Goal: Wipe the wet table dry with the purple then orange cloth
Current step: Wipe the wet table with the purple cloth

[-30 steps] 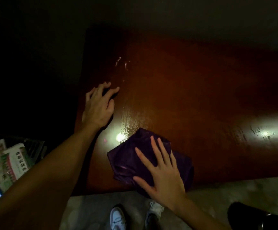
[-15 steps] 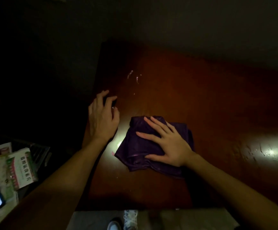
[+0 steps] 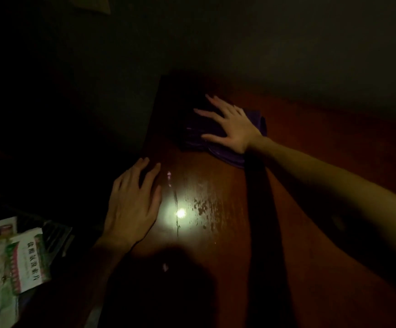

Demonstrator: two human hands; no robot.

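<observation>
Pushed farther up the table (image 3: 298, 209) since a moment ago, the purple cloth (image 3: 192, 136) lies near the far left corner under the right hand (image 3: 233, 129), fingers spread flat. Left hand (image 3: 133, 207) rests open-palmed at the table's left edge, beside wet streaks (image 3: 201, 204).

My right hand (image 3: 233, 129) lies flat on the cloth (image 3: 258, 119) at the far left part of the bench (image 3: 310, 150). My left hand (image 3: 133, 207) rests nearer me at the bench's left edge. A box (image 3: 26, 263) lies off to the left.
</observation>
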